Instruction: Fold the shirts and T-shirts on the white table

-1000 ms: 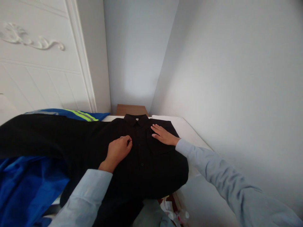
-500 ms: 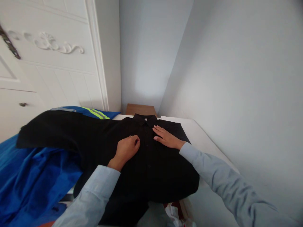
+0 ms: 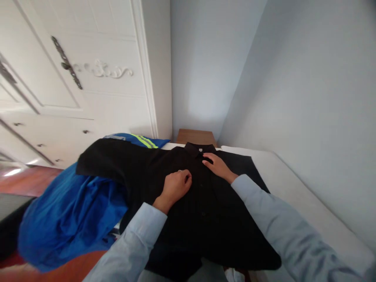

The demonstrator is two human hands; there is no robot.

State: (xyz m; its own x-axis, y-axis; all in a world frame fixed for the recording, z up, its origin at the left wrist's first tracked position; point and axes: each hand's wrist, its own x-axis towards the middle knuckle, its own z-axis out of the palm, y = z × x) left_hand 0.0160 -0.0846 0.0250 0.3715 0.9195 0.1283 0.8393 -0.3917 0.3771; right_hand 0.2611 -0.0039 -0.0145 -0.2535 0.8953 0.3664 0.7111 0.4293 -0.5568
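Note:
A black collared button-up shirt (image 3: 182,227) lies spread out in front of me, its collar at the far end and one sleeve stretched to the left. My left hand (image 3: 177,187), with a ring on one finger, rests closed on the shirt front left of the button line. Its fingertips are curled under, so whether they hold cloth is hidden. Just below the collar, my right hand (image 3: 219,166) touches the shirt by the top of the button placket. Its fingers are bent, and dark cloth shows between them and the thumb.
Blue clothing (image 3: 76,215) with a yellow-green reflective stripe (image 3: 145,141) lies under and beside the left sleeve. A white surface (image 3: 282,176) extends on the right along the grey wall. A wooden piece (image 3: 196,137) stands behind the collar. White cabinets (image 3: 114,105) fill the left.
The view has turned left, so everything sits further right in it. My right hand has gone from lying flat to bent fingers nearer the collar. My left hand stays closed on the shirt.

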